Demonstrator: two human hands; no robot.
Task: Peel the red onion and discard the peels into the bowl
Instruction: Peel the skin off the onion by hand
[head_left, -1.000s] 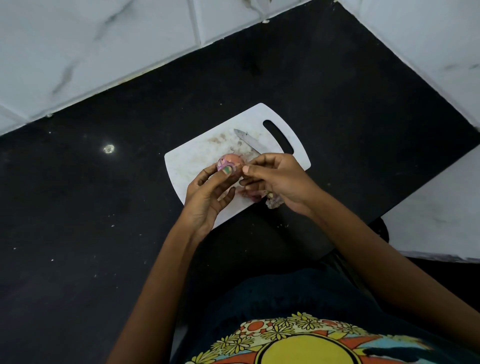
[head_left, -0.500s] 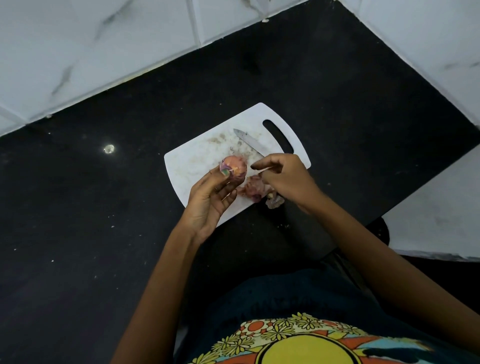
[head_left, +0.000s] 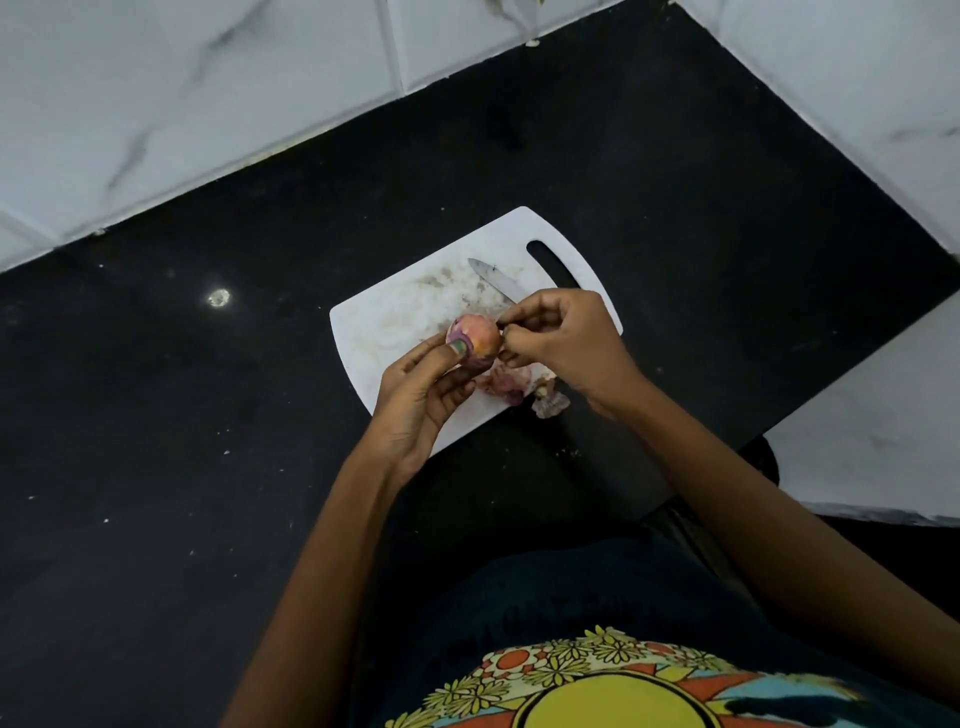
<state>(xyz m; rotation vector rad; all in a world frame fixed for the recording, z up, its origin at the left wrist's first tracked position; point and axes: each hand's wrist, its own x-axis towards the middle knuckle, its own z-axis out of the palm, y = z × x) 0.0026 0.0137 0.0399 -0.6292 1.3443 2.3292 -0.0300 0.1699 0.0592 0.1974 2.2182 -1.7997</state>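
A small red onion (head_left: 480, 335), pinkish with purple skin at its left side, is held above the white cutting board (head_left: 395, 322) by my left hand (head_left: 423, 395), thumb across its front. My right hand (head_left: 563, 340) touches the onion's right side, its thumb and forefinger pinched together at the skin there. A heap of loose purple peels (head_left: 506, 384) lies on the board's near edge below the hands, and one more peel (head_left: 550, 402) lies just off the board on the counter. No bowl is in view.
A knife (head_left: 493, 280) lies on the board beyond the onion, its handle hidden by my right hand. The board rests on a black counter (head_left: 182, 415) bounded by white marble-tiled walls behind and to the right.
My right hand pulled away from the onion toward the peel heap, then came back to the onion's right side and pinched at it. My left hand kept hold of the onion.
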